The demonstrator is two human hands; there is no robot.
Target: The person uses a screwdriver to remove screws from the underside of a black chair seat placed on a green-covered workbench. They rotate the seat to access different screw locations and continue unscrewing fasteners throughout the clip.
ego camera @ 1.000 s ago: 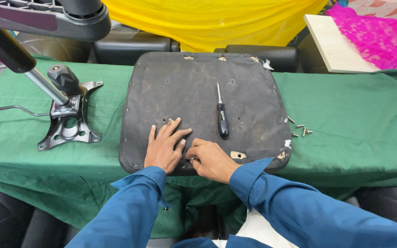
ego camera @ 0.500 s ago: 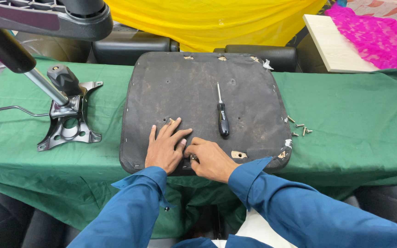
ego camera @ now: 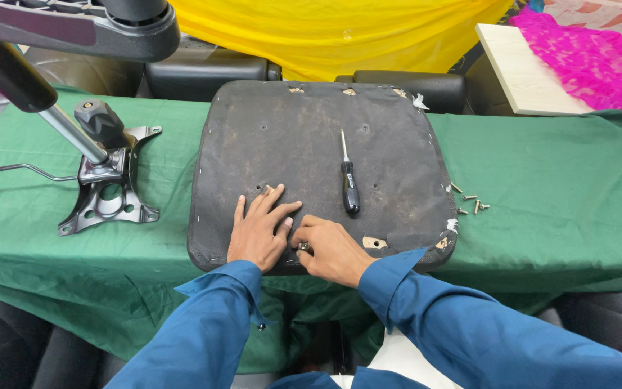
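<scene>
a: down near the front edge of the dark seat pad – a small round metal bit, pinched by the right hand.

b: pinched how?

a: fingertips curled in close around it, thumb side tucked toward the other hand. hard to tell how tight. too small to tell what kind of bit.

b: and the left hand?

a: flat on the pad, fingers spread wide, palm down. holding nothing – just pressing on the dark cloth, right beside the right hand, nearly touching it.

b: and the pad?

a: upside down, flat on the green cloth over the table. worn and dusty, small holes here and there, a pale torn patch near the front right corner.

b: anything lying on it?

a: a screwdriver with a black handle, thin metal tip pointing away, just past the right hand, not touched.

b: off the pad?

a: to the right, a few small screws on the green cloth, close to the pad's edge. to the left, a metal chair plate with a black lever knob and a shiny post going up to a black chair base. far back, yellow cloth, a pale wood board and pink cloth. blue sleeves on both arms.
</scene>
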